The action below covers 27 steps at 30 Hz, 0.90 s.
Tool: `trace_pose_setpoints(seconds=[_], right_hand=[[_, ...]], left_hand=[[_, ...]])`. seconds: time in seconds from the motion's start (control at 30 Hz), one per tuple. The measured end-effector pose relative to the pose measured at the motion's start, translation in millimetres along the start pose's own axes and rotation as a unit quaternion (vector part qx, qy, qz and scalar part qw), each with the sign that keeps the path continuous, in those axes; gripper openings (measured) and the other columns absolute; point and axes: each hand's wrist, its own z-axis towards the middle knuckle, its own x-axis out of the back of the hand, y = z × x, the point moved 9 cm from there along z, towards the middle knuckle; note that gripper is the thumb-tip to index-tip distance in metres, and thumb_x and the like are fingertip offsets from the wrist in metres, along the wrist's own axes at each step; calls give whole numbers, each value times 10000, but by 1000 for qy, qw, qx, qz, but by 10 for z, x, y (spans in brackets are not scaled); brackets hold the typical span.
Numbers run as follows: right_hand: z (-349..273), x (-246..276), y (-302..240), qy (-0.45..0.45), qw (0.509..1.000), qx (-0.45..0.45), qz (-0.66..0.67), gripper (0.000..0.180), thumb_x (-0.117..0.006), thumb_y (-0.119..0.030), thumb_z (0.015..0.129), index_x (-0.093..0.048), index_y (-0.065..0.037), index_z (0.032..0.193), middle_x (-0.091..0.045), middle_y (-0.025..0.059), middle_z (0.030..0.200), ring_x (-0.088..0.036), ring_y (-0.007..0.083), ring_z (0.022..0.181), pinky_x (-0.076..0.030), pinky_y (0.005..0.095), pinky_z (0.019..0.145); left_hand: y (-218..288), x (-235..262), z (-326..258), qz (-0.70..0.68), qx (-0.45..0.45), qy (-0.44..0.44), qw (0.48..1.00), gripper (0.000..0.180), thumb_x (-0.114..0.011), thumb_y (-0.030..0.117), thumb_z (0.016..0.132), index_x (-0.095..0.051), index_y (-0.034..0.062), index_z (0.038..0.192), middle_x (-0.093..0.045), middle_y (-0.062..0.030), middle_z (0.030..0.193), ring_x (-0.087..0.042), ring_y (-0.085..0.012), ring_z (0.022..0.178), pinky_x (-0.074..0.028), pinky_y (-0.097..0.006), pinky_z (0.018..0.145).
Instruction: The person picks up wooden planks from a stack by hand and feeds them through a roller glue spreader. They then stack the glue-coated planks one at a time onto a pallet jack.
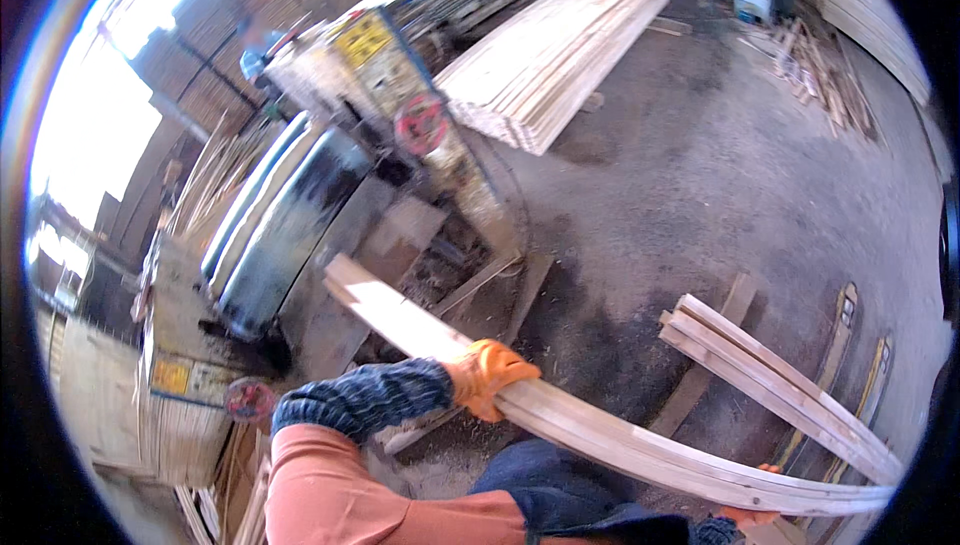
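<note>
The left hand (487, 375), in an orange glove, is closed over the top of a long pale wooden board (600, 423), gripping it near the middle. The right hand (748, 516), also gloved, shows only at the lower edge under the board's near end; it touches the wood, but how its fingers are closed cannot be made out. The board runs from that hand up and left toward a dusty woodworking machine (330, 165), its far end just beside the machine's base. To the right, a few more boards (770, 375) lie on the concrete floor (720, 185). Farther off, a large stack of planks (555, 50) sits beyond the machine.
</note>
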Motion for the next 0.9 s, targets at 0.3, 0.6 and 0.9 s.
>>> trace_pose_setpoints(seconds=[0.3,0.6,0.9], right_hand=[[-294,-916,-334,-59,998,-3,-1,800,-458,-622,981,-420,-70,1559,-501,126,1567,-463,310,1446,-314,463,1243],[-1389,-823,1367,328,933,-119,89,736,-607,-643,915,-605,-107,1419,-624,120,1417,-603,340,1260,-442,601,1107],[-2365,-1939,2483,306,901,-267,149,850,-493,-768,942,-533,-91,1455,-603,90,1414,-573,320,1232,-417,565,1121]], left_hand=[[-909,599,-1295,64,0,127,990,914,-963,285,412,-652,144,1259,-723,-93,1101,-684,-316,986,-552,-439,877],[-3011,519,-2708,207,252,-56,944,946,-909,310,501,-561,116,1359,-599,-120,1370,-538,-322,1298,-372,-462,1136],[-1022,-28,-1167,93,-20,53,994,984,-860,563,642,-532,26,1399,-661,-191,1300,-644,-359,1202,-509,-477,1037]])
